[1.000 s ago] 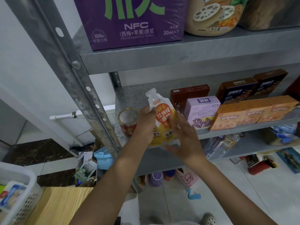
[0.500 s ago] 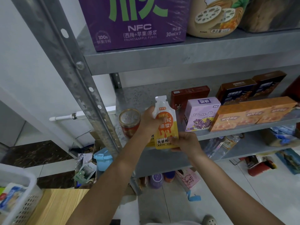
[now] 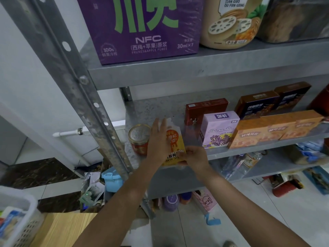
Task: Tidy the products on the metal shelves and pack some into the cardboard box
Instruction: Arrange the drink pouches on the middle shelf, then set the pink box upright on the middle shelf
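Middle grey metal shelf [image 3: 160, 111], front edge, left to right: round red jar with mesh metal lid [image 3: 139, 138], orange-yellow spouted drink pouch [image 3: 175, 145], lilac cardboard carton [image 3: 219, 129], row of long orange cartons [image 3: 267, 132]. Pouch stands upright between jar and lilac carton. On the pouch: left hand [image 3: 158, 141] flat against its left half, just beside the jar; right hand [image 3: 195, 155] pinches its bottom right corner. Dark red box [image 3: 204, 108] sits behind the lilac carton, brown boxes [image 3: 256, 104] behind the orange row. Shelf above: big purple box [image 3: 147, 32] at left, beige tub [image 3: 229, 24] just right of it.

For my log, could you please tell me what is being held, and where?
Orange pouch: right hand pinches its bottom edge; left hand touches its side.
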Tool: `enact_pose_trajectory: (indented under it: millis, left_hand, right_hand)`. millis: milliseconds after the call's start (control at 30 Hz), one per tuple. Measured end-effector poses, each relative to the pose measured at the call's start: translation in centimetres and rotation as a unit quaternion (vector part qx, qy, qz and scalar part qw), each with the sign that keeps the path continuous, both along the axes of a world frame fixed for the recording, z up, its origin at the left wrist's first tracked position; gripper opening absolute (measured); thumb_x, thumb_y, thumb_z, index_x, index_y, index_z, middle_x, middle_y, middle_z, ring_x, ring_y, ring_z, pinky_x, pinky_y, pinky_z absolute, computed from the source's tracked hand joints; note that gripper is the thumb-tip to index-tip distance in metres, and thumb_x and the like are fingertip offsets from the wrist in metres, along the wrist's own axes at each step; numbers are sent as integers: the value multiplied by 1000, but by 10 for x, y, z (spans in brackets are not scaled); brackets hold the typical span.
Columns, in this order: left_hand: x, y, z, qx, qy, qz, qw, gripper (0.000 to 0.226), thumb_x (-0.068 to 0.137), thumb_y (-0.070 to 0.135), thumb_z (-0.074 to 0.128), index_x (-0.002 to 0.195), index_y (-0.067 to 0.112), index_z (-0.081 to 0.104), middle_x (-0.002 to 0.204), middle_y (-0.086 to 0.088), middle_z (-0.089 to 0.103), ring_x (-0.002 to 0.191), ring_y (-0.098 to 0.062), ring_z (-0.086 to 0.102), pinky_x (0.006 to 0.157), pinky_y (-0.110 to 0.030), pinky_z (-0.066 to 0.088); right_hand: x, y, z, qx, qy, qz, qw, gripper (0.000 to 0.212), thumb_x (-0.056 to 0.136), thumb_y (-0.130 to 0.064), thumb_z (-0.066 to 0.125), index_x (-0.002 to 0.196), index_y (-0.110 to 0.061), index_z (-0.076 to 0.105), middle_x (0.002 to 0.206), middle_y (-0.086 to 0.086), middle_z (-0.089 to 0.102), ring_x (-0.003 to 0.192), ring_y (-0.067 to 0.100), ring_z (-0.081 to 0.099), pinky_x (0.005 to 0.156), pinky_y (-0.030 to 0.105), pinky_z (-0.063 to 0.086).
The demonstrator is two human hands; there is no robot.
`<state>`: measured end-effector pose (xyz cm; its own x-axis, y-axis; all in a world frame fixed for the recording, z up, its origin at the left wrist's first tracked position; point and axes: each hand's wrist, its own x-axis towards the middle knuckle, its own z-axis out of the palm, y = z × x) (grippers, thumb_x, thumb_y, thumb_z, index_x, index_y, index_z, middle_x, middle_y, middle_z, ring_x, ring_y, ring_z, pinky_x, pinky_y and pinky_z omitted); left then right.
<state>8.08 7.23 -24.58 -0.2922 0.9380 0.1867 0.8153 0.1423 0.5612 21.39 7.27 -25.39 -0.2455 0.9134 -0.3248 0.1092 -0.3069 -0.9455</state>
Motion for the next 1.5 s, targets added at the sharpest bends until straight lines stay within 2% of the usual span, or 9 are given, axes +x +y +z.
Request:
enact_pose_trajectory:
  millis: [133, 267, 400, 533, 700, 933, 1167, 1400, 1500]
  left_hand:
    - [-1, -9, -27, -130, 101, -136, 977, 54, 102, 14, 40, 152, 4, 22, 163, -13, 8, 151, -25, 5, 122, -34, 8]
    - [-8, -12, -49, -89, 129, -128, 979, 63, 101, 14, 45, 154, 2, 14, 163, -14, 3, 151, -27, 1, 123, -39, 5]
    - [-12, -9, -62, -101, 170, -114, 974, 64, 104, 20, 36, 155, 4, 1, 164, -10, -9, 151, -25, -6, 124, -35, 3]
    - [-12, -10, -55, -73, 164, -121, 976, 77, 95, 12, 50, 156, 10, 2, 164, -6, -5, 152, -23, -2, 122, -31, 7]
    - [-3, -2, -57, -49, 95, -94, 990, 54, 102, 27, 36, 151, 5, 28, 161, -12, 22, 149, -28, 20, 123, -36, 15]
    - [2, 4, -77, -65, 201, -64, 975, 76, 99, 55, 16, 153, 1, 22, 160, -20, 19, 149, -34, 17, 121, -41, 7]
    - [5, 10, -78, -53, 211, -50, 975, 72, 98, 49, 22, 150, -1, 27, 157, -23, 24, 147, -36, 23, 120, -47, 22]
    - [-1, 18, -61, -98, 155, -76, 980, 119, 71, 77, -29, 154, 3, 12, 163, -18, 4, 151, -31, 3, 118, -33, -8]
    - [2, 19, -37, -51, 101, -75, 991, 112, 75, 84, -12, 156, 9, 10, 164, -8, 5, 151, -22, 4, 123, -35, 3]
  right_hand:
    - [-14, 11, -7, 40, -133, 42, 989, 18, 88, -7, 66, 71, 1, 68, 68, 14, 68, 64, 25, 69, 60, 30, 59]
    - [3, 12, -3, 287, -420, 78, 857, 23, 92, -12, 50, 77, -8, 67, 77, 11, 69, 71, 26, 65, 59, 27, 39]
    - [37, 14, 26, 562, -276, -89, 775, 21, 94, -14, 51, 96, -6, 71, 87, 9, 72, 79, 18, 64, 69, 23, 47]
    - [75, 56, 49, 595, -306, -123, 733, 35, 94, -15, 45, 120, -3, 63, 124, 16, 62, 116, 24, 51, 98, 33, 40]
    - [93, 94, 37, 492, -453, 40, 742, 62, 97, -48, 24, 141, -12, 48, 150, 12, 42, 143, 29, 31, 117, 48, 13]
    - [91, 99, 36, 474, -484, 87, 731, 71, 95, -52, 15, 142, -9, 47, 145, 12, 48, 138, 30, 41, 113, 44, 24]
    - [100, 103, 33, 536, -477, 132, 684, 77, 66, -9, 86, 135, -5, 53, 133, 18, 59, 121, 40, 56, 103, 55, 38]
    - [100, 110, 56, 465, -360, 141, 796, 65, 60, -11, 90, 121, -13, 68, 109, 10, 70, 99, 33, 63, 87, 46, 51]
    - [99, 103, 72, 435, -246, 144, 854, 65, 64, -5, 86, 125, -4, 63, 115, 8, 65, 106, 29, 62, 92, 38, 50]
